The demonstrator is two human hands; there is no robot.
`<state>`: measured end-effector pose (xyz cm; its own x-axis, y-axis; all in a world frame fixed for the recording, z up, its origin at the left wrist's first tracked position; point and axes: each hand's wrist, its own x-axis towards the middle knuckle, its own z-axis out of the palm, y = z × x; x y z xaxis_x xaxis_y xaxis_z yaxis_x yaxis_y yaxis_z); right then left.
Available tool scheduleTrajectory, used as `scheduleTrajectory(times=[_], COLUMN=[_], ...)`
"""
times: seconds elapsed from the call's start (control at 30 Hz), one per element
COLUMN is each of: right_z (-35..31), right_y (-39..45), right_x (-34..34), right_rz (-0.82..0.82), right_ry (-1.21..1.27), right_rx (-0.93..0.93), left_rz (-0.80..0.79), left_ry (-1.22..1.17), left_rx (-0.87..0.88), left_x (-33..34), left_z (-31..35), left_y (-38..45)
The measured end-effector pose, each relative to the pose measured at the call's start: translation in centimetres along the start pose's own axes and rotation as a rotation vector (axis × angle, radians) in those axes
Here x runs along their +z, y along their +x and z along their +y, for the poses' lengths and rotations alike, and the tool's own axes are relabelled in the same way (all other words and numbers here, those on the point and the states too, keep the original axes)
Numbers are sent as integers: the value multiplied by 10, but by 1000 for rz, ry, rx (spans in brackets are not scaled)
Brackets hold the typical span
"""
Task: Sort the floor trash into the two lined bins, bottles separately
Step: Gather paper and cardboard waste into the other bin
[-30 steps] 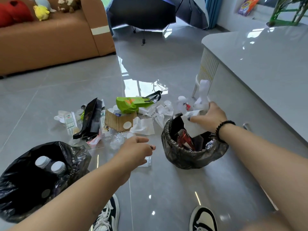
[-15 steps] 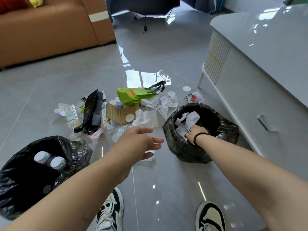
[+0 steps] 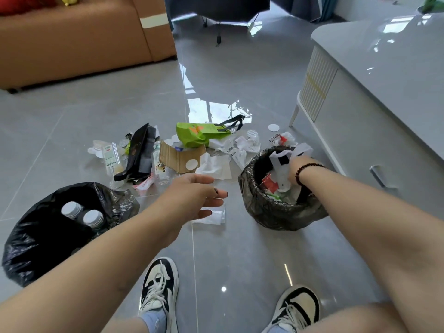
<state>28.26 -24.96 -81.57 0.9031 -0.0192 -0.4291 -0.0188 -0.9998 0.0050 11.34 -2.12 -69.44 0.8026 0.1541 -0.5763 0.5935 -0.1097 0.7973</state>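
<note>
Both arms are bare, no sleeves anywhere. A dark beaded bracelet [image 3: 308,169] circles the right wrist, and dark polish shows on the nails of the left hand [image 3: 192,198]. Down below: black-and-cream sneakers with white laces, the left shoe [image 3: 158,288] and the right shoe [image 3: 299,308], over pale blue socks [image 3: 153,320].

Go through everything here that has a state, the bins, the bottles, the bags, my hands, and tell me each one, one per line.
Left bin: lined, open, holds bottles.
Capped bottles: upright, caps on, in left bin.
Right bin: lined, open, partly filled with paper and wrappers.
Left hand: open, above a clear wrapper.
Clear wrapper: flat on floor.
Right hand: inside right bin, grip hidden.
Green bag: lying on floor.
Cardboard piece: torn, on floor.
</note>
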Motion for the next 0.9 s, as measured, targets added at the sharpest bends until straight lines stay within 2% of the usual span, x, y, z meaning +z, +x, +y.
scheduleTrajectory(times=[0.13, 0.3, 0.5, 0.63, 0.73, 0.83, 0.9], right_z=[-15, -51, -102, -136, -160, -188, -206], right_y=[-22, -58, -87, -60, -33, -7, 10], right_x=[-43, -63, -43, -30, -17, 7, 40], right_rz=[35, -78, -187, -117, -177, -209, -226], right_ry=[54, -35, -156, -298, -339, -305, -296], right_rx=[-67, -160, -349, -394, -400, -442, -484], left_rz=[46, 22, 60, -1, -5, 34, 10], left_ry=[-16, 71, 383, 627, 792, 743, 703], left_rx=[20, -8, -61, -109, -96, -58, -114], left_x=[-14, -31, -56, -75, -83, -84, -83], left_z=[-3, -7, -21, -30, -37, -61, -91], left_y=[-5, 2, 52, 105, 151, 199, 227])
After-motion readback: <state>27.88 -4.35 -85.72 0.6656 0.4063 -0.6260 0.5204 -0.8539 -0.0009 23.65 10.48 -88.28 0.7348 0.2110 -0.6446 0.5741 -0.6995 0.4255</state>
